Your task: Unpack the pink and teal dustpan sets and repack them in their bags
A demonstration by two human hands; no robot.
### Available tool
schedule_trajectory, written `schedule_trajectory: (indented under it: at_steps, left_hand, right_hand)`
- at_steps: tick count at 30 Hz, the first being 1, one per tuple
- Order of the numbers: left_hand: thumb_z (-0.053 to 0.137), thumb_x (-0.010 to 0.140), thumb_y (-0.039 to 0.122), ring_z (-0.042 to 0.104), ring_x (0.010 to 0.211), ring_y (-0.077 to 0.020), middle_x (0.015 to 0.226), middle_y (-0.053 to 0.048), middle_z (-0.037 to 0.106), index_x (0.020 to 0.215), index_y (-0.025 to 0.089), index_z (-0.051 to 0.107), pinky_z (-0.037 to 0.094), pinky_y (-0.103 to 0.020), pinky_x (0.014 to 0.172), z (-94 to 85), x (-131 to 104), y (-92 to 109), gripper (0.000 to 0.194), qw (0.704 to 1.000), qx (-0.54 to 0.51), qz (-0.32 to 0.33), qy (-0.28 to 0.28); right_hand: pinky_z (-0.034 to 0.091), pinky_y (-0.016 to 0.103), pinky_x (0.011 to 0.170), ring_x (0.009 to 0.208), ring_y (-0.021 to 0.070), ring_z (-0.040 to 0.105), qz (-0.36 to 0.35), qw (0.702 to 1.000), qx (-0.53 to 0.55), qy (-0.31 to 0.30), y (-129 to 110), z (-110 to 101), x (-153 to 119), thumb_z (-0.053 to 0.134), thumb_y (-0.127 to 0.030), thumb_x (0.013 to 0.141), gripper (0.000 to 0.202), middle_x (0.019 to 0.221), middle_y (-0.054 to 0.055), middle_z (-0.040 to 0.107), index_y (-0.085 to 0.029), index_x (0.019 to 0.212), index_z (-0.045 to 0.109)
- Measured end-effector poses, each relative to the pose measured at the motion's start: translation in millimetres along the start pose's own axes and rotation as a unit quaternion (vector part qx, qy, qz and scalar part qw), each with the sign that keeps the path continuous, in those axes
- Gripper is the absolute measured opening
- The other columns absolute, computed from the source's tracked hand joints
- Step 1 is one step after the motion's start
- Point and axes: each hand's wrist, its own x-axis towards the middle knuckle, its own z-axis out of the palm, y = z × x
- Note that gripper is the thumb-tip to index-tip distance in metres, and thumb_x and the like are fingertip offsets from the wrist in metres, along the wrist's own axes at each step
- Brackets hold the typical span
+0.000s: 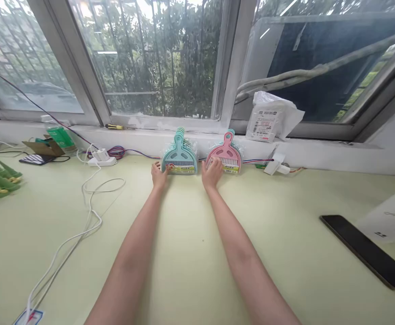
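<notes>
Spotter: Take the pink plastic dustpan-and-brush set (227, 152) as your landmark; it stands upright on the pale green surface (184, 234), handle up, near the white wall below the windows.

Partner: Just left of it, with a narrow gap between, you have the stack of teal plastic dustpan-and-brush sets (179, 153), also upright, several handles showing one behind another.

Spotter: Your right hand (213, 173) is at the pink set's lower left, its bent fingers over the front. Whether they grasp it, I cannot tell.

Partner: Your left hand (158, 176) is well left of the pink set, at the outer edge of the teal stack, thumb towards the front. Touching, it seems; I cannot tell if it grips.

Spotter: Up and right of the pink set, on the sill, you have a white plastic package with a printed label (263, 122).

Partner: Well to its right, nearer you, lies a flat black phone-like slab (367, 250).

Spotter: Far left of the pink set, by the wall, sits a white power strip (102, 159); thin white cables (91, 216) trail nearer you.
</notes>
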Motion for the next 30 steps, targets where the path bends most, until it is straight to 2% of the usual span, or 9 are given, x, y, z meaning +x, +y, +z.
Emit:
schedule_trajectory:
  at_steps: [2, 4, 7, 12, 16, 19, 22, 27, 30]
  left_hand:
    - [0.071, 0.072, 0.029, 0.052, 0.108, -0.0227, 0.120, -0.012, 0.052, 0.116, 0.020, 0.043, 0.042, -0.039, 0.093, -0.9, -0.9, 3.3, 0.053, 1.000, 0.004, 0.014, 0.017]
    - [0.067, 0.076, 0.031, 0.051, 0.109, -0.0231, 0.123, -0.013, 0.050, 0.118, 0.020, 0.042, 0.040, -0.040, 0.095, -2.4, -2.6, 8.2, 0.050, 0.999, -0.001, 0.030, 0.035]
    - [0.059, 0.083, 0.032, 0.050, 0.109, -0.0225, 0.125, -0.013, 0.048, 0.120, 0.021, 0.041, 0.038, -0.040, 0.097, -5.8, -5.5, 15.3, 0.042, 0.997, -0.011, 0.041, 0.068]
    - [0.052, 0.086, 0.030, 0.051, 0.106, -0.0212, 0.123, -0.011, 0.049, 0.118, 0.021, 0.042, 0.038, -0.040, 0.098, -10.0, -6.8, 18.2, 0.035, 0.993, -0.012, 0.035, 0.116]
    - [0.048, 0.087, 0.028, 0.051, 0.103, -0.0207, 0.121, -0.011, 0.052, 0.115, 0.021, 0.044, 0.040, -0.039, 0.094, -9.4, -5.3, 16.5, 0.030, 0.991, -0.010, 0.036, 0.126]
    - [0.047, 0.087, 0.026, 0.051, 0.101, -0.0209, 0.120, -0.011, 0.053, 0.114, 0.021, 0.045, 0.042, -0.039, 0.090, -9.5, -5.4, 17.4, 0.028, 0.990, -0.005, 0.038, 0.133]
    - [0.045, 0.087, 0.024, 0.051, 0.102, -0.0214, 0.119, -0.011, 0.052, 0.114, 0.021, 0.045, 0.042, -0.039, 0.089, -13.7, -9.3, 22.9, 0.027, 0.988, 0.008, 0.054, 0.145]
    - [0.045, 0.087, 0.022, 0.047, 0.113, -0.0228, 0.122, -0.012, 0.049, 0.117, 0.021, 0.045, 0.038, -0.040, 0.097, -22.7, -38.0, 48.6, 0.030, 0.982, 0.018, 0.149, 0.116]
    - [0.050, 0.087, 0.030, 0.048, 0.114, -0.0224, 0.124, -0.012, 0.049, 0.117, 0.022, 0.045, 0.040, -0.039, 0.096, -14.1, -70.1, 72.9, 0.031, 0.987, -0.050, 0.135, 0.073]
  right_hand:
    - [0.031, 0.050, 0.100, 0.128, 0.0315, 0.036, 0.090, 0.992, -0.026, 0.085, 15.5, -11.6, 10.5, 0.043, -0.034, 0.090, 0.039, 0.135, 0.020, 0.042, -0.017, 0.126, 0.042]
    - [0.032, 0.052, 0.097, 0.128, 0.0343, 0.035, 0.223, 0.963, -0.049, 0.143, 34.8, -20.1, 21.4, 0.047, -0.030, 0.087, 0.042, 0.135, 0.023, 0.042, -0.016, 0.126, 0.042]
    - [0.037, 0.051, 0.092, 0.120, 0.0351, 0.043, 0.312, 0.941, -0.054, 0.122, 59.0, -24.7, 32.9, 0.055, -0.029, 0.083, 0.041, 0.127, 0.021, 0.049, -0.016, 0.120, 0.046]
    - [0.038, 0.047, 0.090, 0.118, 0.0341, 0.046, 0.332, 0.933, -0.047, 0.133, 72.2, -22.7, 36.4, 0.061, -0.027, 0.079, 0.041, 0.123, 0.018, 0.053, -0.018, 0.117, 0.050]
    - [0.037, 0.047, 0.091, 0.116, 0.0352, 0.047, 0.349, 0.928, -0.034, 0.130, 77.0, -22.5, 37.1, 0.061, -0.028, 0.079, 0.026, 0.118, 0.017, 0.056, -0.020, 0.103, 0.058]
    - [0.039, 0.042, 0.090, 0.111, 0.0315, 0.052, 0.346, 0.927, 0.005, 0.145, 77.9, -22.7, 37.2, 0.053, -0.027, 0.084, 0.016, 0.113, 0.015, 0.059, -0.021, 0.098, 0.056]
    - [0.043, 0.035, 0.082, 0.100, 0.0249, 0.061, 0.351, 0.919, 0.079, 0.163, 72.8, -25.3, 32.7, 0.037, -0.023, 0.090, 0.019, 0.107, 0.012, 0.062, -0.021, 0.106, 0.048]
    - [0.046, 0.032, 0.077, 0.099, 0.0233, 0.064, 0.376, 0.895, 0.097, 0.221, 62.3, -48.5, 8.8, 0.028, -0.021, 0.091, 0.020, 0.107, 0.013, 0.061, -0.021, 0.109, 0.038]
    - [0.048, 0.031, 0.077, 0.099, 0.0220, 0.064, 0.372, 0.894, 0.110, 0.225, 59.3, -74.4, -12.6, 0.028, -0.022, 0.091, 0.019, 0.106, 0.012, 0.062, -0.023, 0.106, 0.039]
